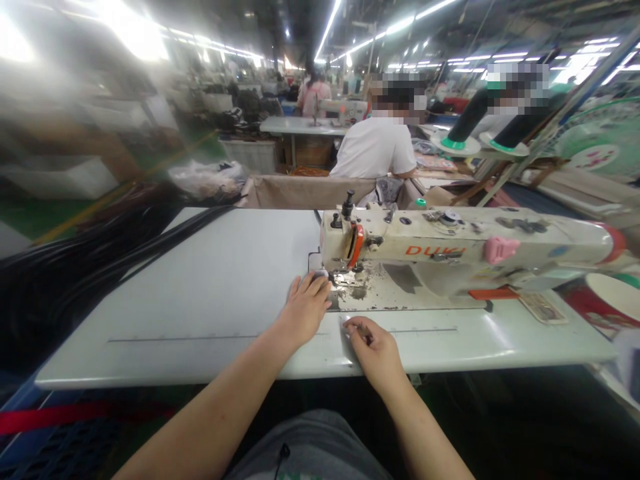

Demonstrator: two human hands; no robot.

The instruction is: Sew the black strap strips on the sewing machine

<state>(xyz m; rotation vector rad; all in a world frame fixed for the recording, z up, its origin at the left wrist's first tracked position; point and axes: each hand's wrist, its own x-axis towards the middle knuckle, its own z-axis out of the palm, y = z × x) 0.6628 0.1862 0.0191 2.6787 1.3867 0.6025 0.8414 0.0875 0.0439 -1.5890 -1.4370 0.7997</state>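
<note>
My left hand (306, 308) lies palm down on the white table (215, 273), fingers stretched toward the metal needle plate (350, 279) of a sewing machine (430, 233). A small greyish piece (321, 274) shows at the fingertips; its kind cannot be made out. Nearer the table's front edge, my right hand (375, 347) is closed, thumb against fingers. Something small and dark (367, 333) shows within its grip, mostly hidden by the fingers. The machine's head, with an orange guard (355, 245), stands just beyond both hands.
Long black strips (150, 243) drape over the table's left end. Behind the machine is a fabric-lined bin (300, 192), with a person in a white shirt (373, 147) beyond. Black thread cones (465, 123) stand at back right. An orange-red strip (493, 294) lies beneath the machine arm.
</note>
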